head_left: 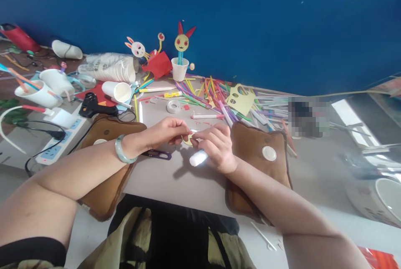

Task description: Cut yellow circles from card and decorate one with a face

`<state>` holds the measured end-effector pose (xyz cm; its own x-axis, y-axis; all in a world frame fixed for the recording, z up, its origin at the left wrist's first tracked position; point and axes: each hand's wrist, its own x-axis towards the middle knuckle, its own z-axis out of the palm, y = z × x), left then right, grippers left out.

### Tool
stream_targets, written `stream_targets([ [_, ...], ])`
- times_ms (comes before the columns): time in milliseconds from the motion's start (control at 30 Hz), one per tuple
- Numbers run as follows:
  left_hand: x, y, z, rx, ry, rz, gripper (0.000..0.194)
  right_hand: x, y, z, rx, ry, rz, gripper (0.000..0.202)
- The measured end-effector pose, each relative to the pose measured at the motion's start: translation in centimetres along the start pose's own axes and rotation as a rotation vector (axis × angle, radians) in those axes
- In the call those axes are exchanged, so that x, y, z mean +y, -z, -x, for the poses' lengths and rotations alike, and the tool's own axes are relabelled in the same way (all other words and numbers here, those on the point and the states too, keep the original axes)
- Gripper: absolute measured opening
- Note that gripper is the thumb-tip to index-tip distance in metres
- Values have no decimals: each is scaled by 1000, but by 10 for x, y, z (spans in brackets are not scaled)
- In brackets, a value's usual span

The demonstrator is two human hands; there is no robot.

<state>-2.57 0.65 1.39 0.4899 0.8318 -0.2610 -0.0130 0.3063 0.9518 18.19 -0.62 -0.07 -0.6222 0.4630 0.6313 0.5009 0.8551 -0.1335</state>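
- With the left grip (171, 132), pinched the left side of a small yellow disc (188, 139), thumb pressed to fingers.
- With the right grip (213, 145), closed around a white tube (198, 158) and brought fingertips to the disc's right side; could not tell whether pinched there too.
- Located the disc between both sets of fingertips, just above the surface (156, 183), partly hidden.
- Seemed, by judgement, to be light, thin card or paper: likely stiff enough to stay flat, yet apt to crease under hard pressure or slip if held loosely. Called for a light hold at the rim, off the face.
- Judged the tube light, rigid and smooth; suited a wrap around its barrel.
- Showed nearby a purple strip (163, 155), a tape roll (173, 111) and a pink-capped marker (205, 116).
- Flanked the hands with brown cushions (109, 196), soft in appearance.
- Included, farther back, a yellow sheet (247, 102) with holes, and a rabbit face (181, 44) above a white cup (180, 71).
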Motion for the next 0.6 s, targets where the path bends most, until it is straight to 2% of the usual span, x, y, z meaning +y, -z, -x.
stream_targets([
  [100,7,2,-1,190,-113,-36,19,-6,-3,1,-38,20,-77,25],
  [167,10,4,-3,295,-183,-27,18,-14,-6,1,-126,53,-141,20],
  [233,11,7,-6,350,-244,16,17,-23,-11,-1,-220,86,-169,14],
  [400,10,10,-9,371,-326,88,17,-44,-32,-12,-404,102,-93,7],
  [500,12,10,-7,373,-337,107,17,-52,-43,-18,-450,93,-34,10],
  [600,15,11,-6,384,-351,122,18,-54,-46,-20,-503,26,2,12],
])
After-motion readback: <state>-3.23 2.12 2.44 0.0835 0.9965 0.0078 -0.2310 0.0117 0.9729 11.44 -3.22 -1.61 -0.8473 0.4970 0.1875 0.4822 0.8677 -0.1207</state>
